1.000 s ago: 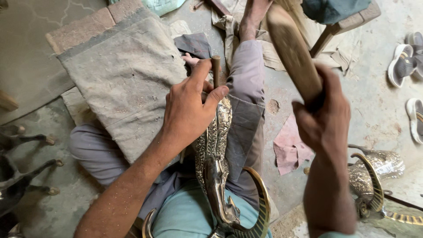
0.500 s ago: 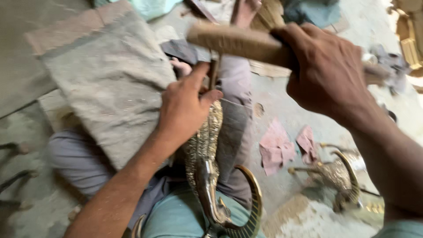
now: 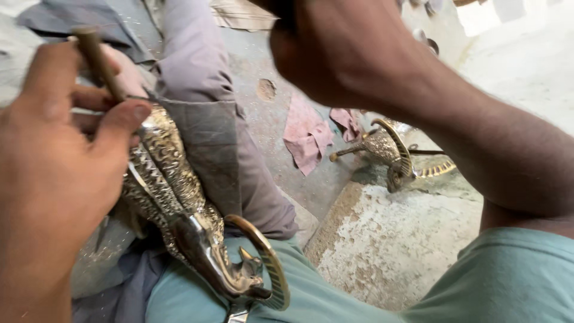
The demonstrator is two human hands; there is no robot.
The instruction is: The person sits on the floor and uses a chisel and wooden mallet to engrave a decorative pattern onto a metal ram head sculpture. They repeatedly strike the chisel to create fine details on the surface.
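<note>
A brass antelope figure (image 3: pixel 179 197) with a scaled body and a curved horn (image 3: pixel 269 263) lies across my lap on a grey cloth (image 3: pixel 209 149). My left hand (image 3: pixel 54 179) grips a thin metal chisel (image 3: pixel 95 57), its tip set against the figure's back. My right hand (image 3: pixel 341 54) is raised high at the top of the view, clenched in a fist. The wooden mallet it holds is almost wholly out of frame.
A second brass antelope figure (image 3: pixel 388 149) lies on the floor to the right. Pink rags (image 3: pixel 305 134) lie beside it. A rough concrete slab (image 3: pixel 394 239) sits near my right knee. Metal dust covers the floor.
The view has swung closer and to the right. My right hand has carried the mallet from the right side up over the chisel. My left hand stays on the chisel.
</note>
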